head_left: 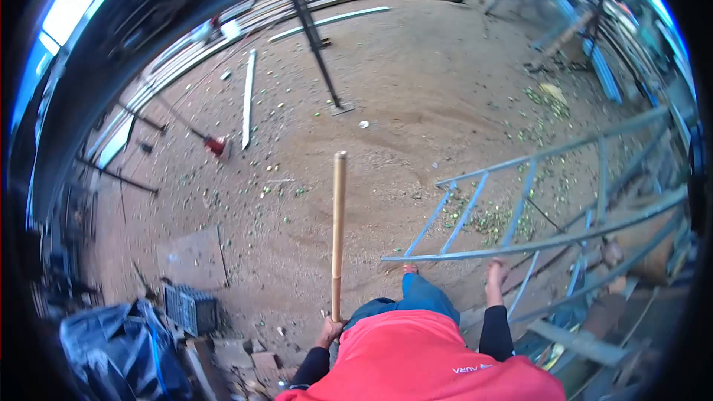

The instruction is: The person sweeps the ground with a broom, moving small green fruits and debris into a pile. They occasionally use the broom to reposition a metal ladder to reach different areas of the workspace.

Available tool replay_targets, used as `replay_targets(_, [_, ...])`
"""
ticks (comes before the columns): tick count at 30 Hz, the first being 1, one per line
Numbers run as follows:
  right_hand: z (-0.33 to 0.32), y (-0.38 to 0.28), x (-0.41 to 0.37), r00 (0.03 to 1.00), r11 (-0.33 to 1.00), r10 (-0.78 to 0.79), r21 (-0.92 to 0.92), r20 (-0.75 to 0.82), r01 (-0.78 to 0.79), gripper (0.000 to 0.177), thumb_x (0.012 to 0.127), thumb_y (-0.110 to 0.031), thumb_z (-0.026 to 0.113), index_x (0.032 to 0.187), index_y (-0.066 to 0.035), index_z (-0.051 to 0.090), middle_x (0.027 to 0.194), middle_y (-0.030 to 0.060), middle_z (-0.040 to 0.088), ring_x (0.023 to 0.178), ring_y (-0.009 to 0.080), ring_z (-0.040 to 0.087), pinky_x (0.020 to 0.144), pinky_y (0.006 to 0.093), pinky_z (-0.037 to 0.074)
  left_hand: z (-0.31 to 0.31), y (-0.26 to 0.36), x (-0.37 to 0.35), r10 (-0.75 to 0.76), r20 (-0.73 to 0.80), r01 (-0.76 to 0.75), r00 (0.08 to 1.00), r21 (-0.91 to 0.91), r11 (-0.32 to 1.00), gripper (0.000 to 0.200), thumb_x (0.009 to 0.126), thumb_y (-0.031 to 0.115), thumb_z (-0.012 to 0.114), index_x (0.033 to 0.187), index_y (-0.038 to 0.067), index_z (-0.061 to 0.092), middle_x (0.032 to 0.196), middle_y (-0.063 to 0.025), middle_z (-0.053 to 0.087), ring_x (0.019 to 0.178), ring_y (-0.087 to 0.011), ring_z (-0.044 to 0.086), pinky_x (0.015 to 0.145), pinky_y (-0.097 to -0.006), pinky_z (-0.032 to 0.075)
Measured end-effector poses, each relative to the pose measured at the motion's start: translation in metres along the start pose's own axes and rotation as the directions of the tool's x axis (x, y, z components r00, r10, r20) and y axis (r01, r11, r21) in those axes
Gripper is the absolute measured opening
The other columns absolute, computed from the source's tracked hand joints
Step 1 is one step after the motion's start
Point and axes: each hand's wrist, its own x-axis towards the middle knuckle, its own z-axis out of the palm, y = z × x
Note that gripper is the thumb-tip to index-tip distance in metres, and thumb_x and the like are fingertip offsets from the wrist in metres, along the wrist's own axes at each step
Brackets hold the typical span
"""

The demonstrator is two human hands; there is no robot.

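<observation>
My left hand [329,332] is closed around the lower part of a long bamboo pole [339,230]. The pole stands nearly upright in front of me, with its cut end at the top. On the other side, my right hand [496,280] is held out with its fingers curled, and nothing shows in it. Just beyond its knuckles runs the lower rail of a blue-grey metal ladder [475,254]; whether they touch is hard to make out. My bare foot [410,270] shows below blue trousers.
A metal post [316,48] rises from the dirt ahead. A red-headed tool [215,145] and a white strip [249,100] lie to the left. Nearer are a dark crate [190,307] and a blue tarp [111,349]. Small green fruit [486,219] are scattered under the ladder.
</observation>
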Motion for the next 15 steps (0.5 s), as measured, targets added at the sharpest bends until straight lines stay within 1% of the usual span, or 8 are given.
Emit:
replay_targets(1, [0.002,0.025,-0.004,0.963,0.940,-0.100,-0.295,0.249,0.174,0.016,0.084,-0.003,0.060,0.097,-0.003,0.069,0.074,0.0038,0.066,0.059,0.0138,0.060,0.050,0.0272,0.046,-0.004,0.014,0.006,-0.026,-0.037,0.027,0.999,0.035,0.999,0.031,0.072,0.025,0.081,0.069,0.000,0.063,0.066,-0.0096,0.064,0.063,-0.0178,0.062,0.059,-0.0388,0.050])
replay_targets(3, [0.019,-0.030,-0.057,0.737,0.927,0.286,-0.371,0.612,-0.052,0.018,0.088,-0.016,0.068,0.100,-0.002,0.071,0.080,0.0070,0.072,0.069,0.0143,0.067,0.061,0.0258,0.053,-0.008,0.014,0.028,-0.053,-0.120,0.058,0.991,0.034,0.998,0.028,0.075,0.019,0.077,0.064,0.002,0.058,0.062,-0.0063,0.060,0.060,-0.0166,0.059,0.056,-0.0367,0.047])
replay_targets(5, [0.054,-0.059,-0.069,0.758,0.952,0.062,-0.265,0.650,0.150,0.019,0.090,-0.019,0.068,0.099,-0.003,0.072,0.083,0.0054,0.072,0.073,0.0141,0.067,0.064,0.0287,0.054,-0.018,0.036,0.050,-0.039,-0.137,0.046,0.990,0.048,0.998,0.027,0.077,0.016,0.075,0.062,0.003,0.055,0.060,-0.0046,0.058,0.057,-0.0155,0.057,0.053,-0.0351,0.045])
replay_targets(7, [0.088,-0.085,-0.055,0.896,0.963,-0.152,-0.142,0.418,0.230,0.021,0.081,-0.018,0.072,0.095,-0.003,0.073,0.085,0.0083,0.074,0.081,0.0184,0.070,0.075,0.0327,0.054,-0.045,0.060,0.052,-0.001,0.002,0.001,1.000,0.042,0.999,0.028,0.076,0.013,0.075,0.060,0.006,0.053,0.059,-0.0026,0.055,0.053,-0.0141,0.053,0.051,-0.0331,0.042])
replay_targets(8, [0.098,-0.122,-0.056,0.916,0.903,-0.286,-0.241,0.282,0.356,0.017,0.081,-0.015,0.070,0.093,-0.003,0.071,0.087,0.0115,0.073,0.086,0.0251,0.071,0.078,0.0365,0.054,-0.054,0.073,0.058,0.012,0.022,-0.014,1.000,0.080,0.997,0.028,0.076,0.013,0.075,0.060,0.006,0.053,0.059,-0.0026,0.055,0.053,-0.0141,0.053,0.051,-0.0331,0.042])
replay_targets(10, [0.120,-0.125,-0.020,0.840,0.730,-0.540,-0.470,0.049,0.497,0.013,0.082,-0.011,0.068,0.091,-0.002,0.068,0.087,0.0136,0.070,0.091,0.0313,0.069,0.081,0.0410,0.054,-0.072,0.090,0.083,0.006,0.152,-0.002,0.988,-0.028,1.000,0.027,0.075,0.011,0.077,0.061,0.008,0.054,0.060,-0.0029,0.056,0.052,-0.0135,0.052,0.050,-0.0316,0.041])
replay_targets(12, [0.130,-0.117,0.017,0.794,0.676,-0.602,-0.579,-0.077,0.456,0.020,0.081,-0.012,0.069,0.099,-0.003,0.066,0.103,0.0177,0.069,0.096,0.0350,0.065,0.085,0.0450,0.052,-0.087,0.112,0.104,0.004,0.189,-0.012,0.982,0.040,0.999,0.028,0.074,0.010,0.079,0.060,0.007,0.055,0.059,-0.0032,0.056,0.053,-0.0143,0.053,0.051,-0.0330,0.042])
replay_targets(15, [0.132,-0.125,0.023,0.972,0.754,-0.117,-0.655,-0.206,-0.048,0.041,0.079,-0.026,0.073,0.112,-0.004,0.064,0.119,0.0217,0.063,0.118,0.0363,0.057,0.094,0.0483,0.049,-0.116,0.131,0.134,0.016,0.205,-0.053,0.979,0.174,0.983,0.029,0.076,0.011,0.077,0.059,0.008,0.054,0.058,-0.0011,0.053,0.052,-0.0126,0.049,0.050,-0.0330,0.040])
